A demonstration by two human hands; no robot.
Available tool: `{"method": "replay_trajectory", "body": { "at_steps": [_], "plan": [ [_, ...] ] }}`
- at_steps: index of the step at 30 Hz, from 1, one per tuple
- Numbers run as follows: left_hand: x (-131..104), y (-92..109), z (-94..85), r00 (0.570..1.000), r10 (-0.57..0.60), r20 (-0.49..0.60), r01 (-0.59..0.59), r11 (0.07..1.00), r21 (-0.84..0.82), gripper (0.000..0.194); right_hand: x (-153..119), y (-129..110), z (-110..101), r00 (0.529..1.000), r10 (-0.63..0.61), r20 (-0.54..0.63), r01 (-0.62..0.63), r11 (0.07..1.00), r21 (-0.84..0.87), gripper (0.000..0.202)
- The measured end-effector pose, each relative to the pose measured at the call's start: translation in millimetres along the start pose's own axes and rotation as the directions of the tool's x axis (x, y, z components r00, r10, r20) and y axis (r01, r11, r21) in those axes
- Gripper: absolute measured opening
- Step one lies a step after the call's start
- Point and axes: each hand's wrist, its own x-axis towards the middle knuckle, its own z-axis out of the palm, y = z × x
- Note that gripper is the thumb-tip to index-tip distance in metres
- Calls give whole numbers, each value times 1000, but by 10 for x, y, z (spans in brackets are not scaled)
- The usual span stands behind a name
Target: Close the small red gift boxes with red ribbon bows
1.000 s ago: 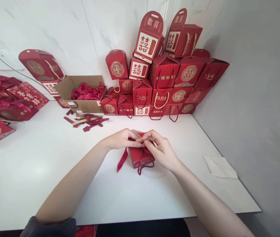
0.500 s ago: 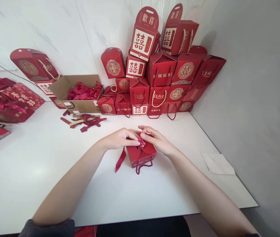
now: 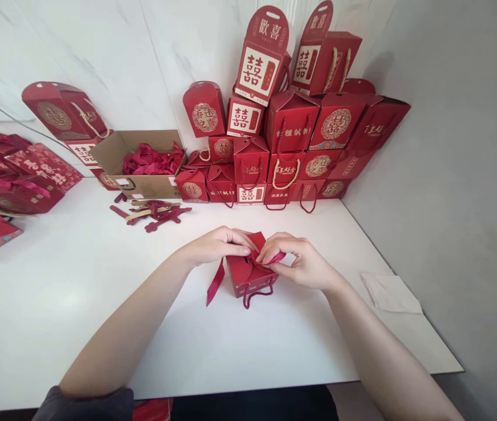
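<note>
A small red gift box (image 3: 243, 275) with a red cord handle (image 3: 259, 296) stands on the white table in front of me. A dark pink ribbon (image 3: 216, 285) runs over its top, one tail hanging off the left side. My left hand (image 3: 224, 244) lies at the box's upper left, thumb and fingers pinching the ribbon near the middle of the lid. My right hand (image 3: 299, 260) grips the ribbon between thumb and fingers at the right of the lid, with a short piece showing beside the fingers. The ribbon's crossing is partly hidden by my fingers.
Stacked red gift boxes (image 3: 292, 128) line the wall behind. A cardboard box (image 3: 152, 187) of ribbons stands back left, with loose red and gold strips (image 3: 156, 213) before it. More ribboned boxes (image 3: 24, 196) sit far left. A white tissue (image 3: 391, 292) lies at right.
My right hand has moved right and slightly down from the lid's middle, drawing a piece of ribbon with it. My left hand has stayed nearly in place. The view has shifted slightly.
</note>
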Motion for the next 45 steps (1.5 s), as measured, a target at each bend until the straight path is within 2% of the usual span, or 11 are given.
{"method": "replay_trajectory", "body": {
  "at_steps": [8,10,14,16,20,24,26,29,32,38,45],
  "plan": [
    [-10,19,50,998,52,-41,-48,993,104,17,-22,-49,13,996,-68,63,78,983,-168,19],
    [-11,28,80,995,77,-61,-68,987,145,17,-22,-34,21,998,-36,50,41,993,-107,14],
    [-34,110,161,984,131,-117,-88,945,315,11,19,55,110,985,119,-121,-99,982,160,19],
    [-68,178,198,973,177,-148,-86,874,479,10,52,92,166,974,188,-122,-159,964,213,24],
    [-145,257,255,927,324,-186,-73,645,760,13,90,119,200,972,207,-109,-193,973,128,29],
    [-173,154,306,811,566,-150,-103,391,915,17,84,142,161,977,160,-138,-155,987,47,22],
    [-171,66,326,740,661,-126,-146,341,928,14,76,149,150,977,159,-143,-153,987,50,18],
    [-169,-37,344,655,734,-178,-185,385,904,9,77,129,155,979,140,-150,-137,990,28,15],
    [-164,-85,356,620,755,-214,-197,414,889,9,107,93,181,979,94,-180,-107,992,-63,12],
    [-76,-127,363,606,723,-332,-131,503,854,9,179,103,224,960,-22,-279,-65,952,-299,12],
    [-28,-173,352,617,696,-368,-159,567,808,8,183,130,194,970,117,-212,-134,989,-65,16]
  ]
}}
